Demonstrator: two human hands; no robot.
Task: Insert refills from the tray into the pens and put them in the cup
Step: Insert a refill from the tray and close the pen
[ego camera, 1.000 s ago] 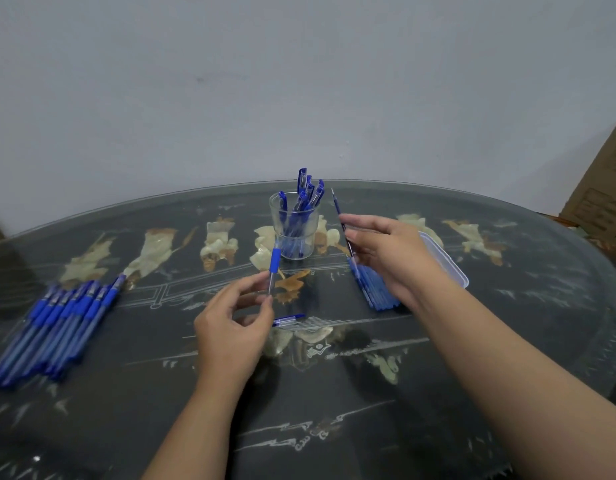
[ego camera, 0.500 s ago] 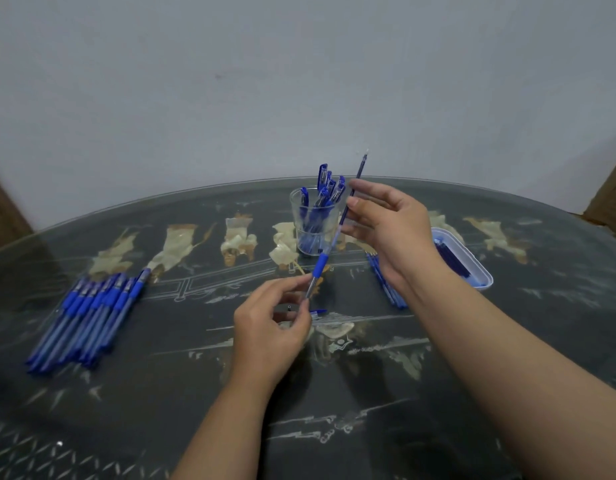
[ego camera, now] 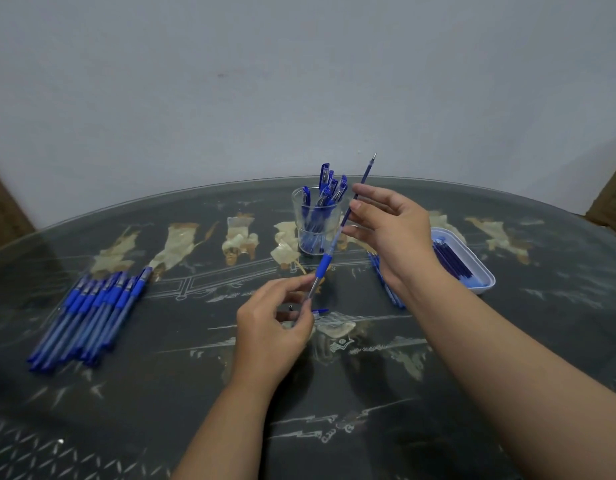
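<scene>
Blue-inked and thin, the refill (ego camera: 363, 174) is pinched partway along by the right hand (ego camera: 393, 230), metal tip up. Its lower end appears to sit inside the clear pen barrel (ego camera: 325, 265). The left hand (ego camera: 272, 327) grips that barrel's lower end between thumb and fingertips, just above the glass table (ego camera: 161, 375) and in front of the cup (ego camera: 301, 233) of finished pens. The step, as I judge it, is seating the refill: line barrel and refill up straight, slide gently so the thin tube doesn't bow, and hold the barrel steady. A small blue piece (ego camera: 320, 310) on the table beside the left hand is likely fitted next. More refills lie in the white tray (ego camera: 478, 268), and a row of pens (ego camera: 88, 313) lies far left
</scene>
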